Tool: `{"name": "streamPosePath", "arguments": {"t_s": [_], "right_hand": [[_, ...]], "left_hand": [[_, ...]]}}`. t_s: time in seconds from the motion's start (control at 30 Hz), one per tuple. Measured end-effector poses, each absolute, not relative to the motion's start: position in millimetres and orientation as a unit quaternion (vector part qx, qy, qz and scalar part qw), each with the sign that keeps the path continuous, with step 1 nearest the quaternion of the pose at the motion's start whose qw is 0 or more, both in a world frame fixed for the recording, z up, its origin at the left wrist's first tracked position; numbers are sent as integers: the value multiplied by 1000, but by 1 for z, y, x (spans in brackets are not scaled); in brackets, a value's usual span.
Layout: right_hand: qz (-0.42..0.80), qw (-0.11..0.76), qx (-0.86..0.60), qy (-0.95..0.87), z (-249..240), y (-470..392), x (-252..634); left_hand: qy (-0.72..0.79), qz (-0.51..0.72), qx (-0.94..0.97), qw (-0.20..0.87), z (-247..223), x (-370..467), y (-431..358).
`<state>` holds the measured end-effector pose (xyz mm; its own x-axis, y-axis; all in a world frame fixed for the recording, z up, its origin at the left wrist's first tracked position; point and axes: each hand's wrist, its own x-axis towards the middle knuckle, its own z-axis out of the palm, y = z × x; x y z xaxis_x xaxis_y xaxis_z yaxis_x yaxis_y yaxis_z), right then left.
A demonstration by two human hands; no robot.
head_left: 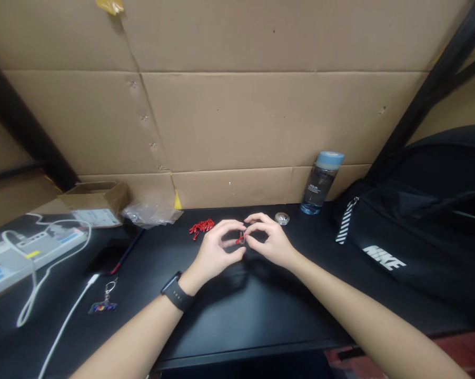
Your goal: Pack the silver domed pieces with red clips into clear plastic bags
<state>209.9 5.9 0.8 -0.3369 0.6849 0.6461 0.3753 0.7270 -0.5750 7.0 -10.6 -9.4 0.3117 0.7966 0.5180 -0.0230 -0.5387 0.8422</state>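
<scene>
Between the two hands, just above the black table, is a small red cord (pixel 238 241) with a thin ring-like part too small to make out. My left hand (pixel 218 247), with a dark watch on its wrist, curls its fingers and thumb around the cord from the left. My right hand (pixel 271 243) pinches at the same piece from the right, thumb against fingertips. Behind my left hand lies a little pile of red cords (pixel 201 227) with small fittings. A round, shiny disc-like container (pixel 281 218) sits beyond my right hand.
A water bottle (pixel 321 184) with a blue lid stands at the back, near a black bag (pixel 379 252) on the right. Leftward are a power strip (pixel 32 260) with white cables, a phone (pixel 108 258), a keychain (pixel 104 305), a cardboard box (pixel 97 200) and clear plastic (pixel 150 213).
</scene>
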Motion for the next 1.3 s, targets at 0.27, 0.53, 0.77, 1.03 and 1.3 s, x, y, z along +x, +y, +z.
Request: {"name": "streamPosePath", "arguments": {"t_s": [0.27, 0.53, 0.77, 1.03, 1.3], "right_hand": [[148, 481, -326, -800, 3, 8, 212], [115, 470, -332, -810, 5, 13, 219], [61, 424, -365, -827, 1, 21, 226], [65, 355, -405, -840, -25, 40, 230], [69, 357, -408, -838, -27, 40, 226]], "left_hand": [[296, 510, 715, 376, -12, 5, -7], [330, 479, 719, 381, -18, 7, -5], [355, 393, 829, 181, -15, -2, 0], [391, 197, 888, 141, -34, -3, -5], [399, 155, 890, 157, -37, 2, -8]]}}
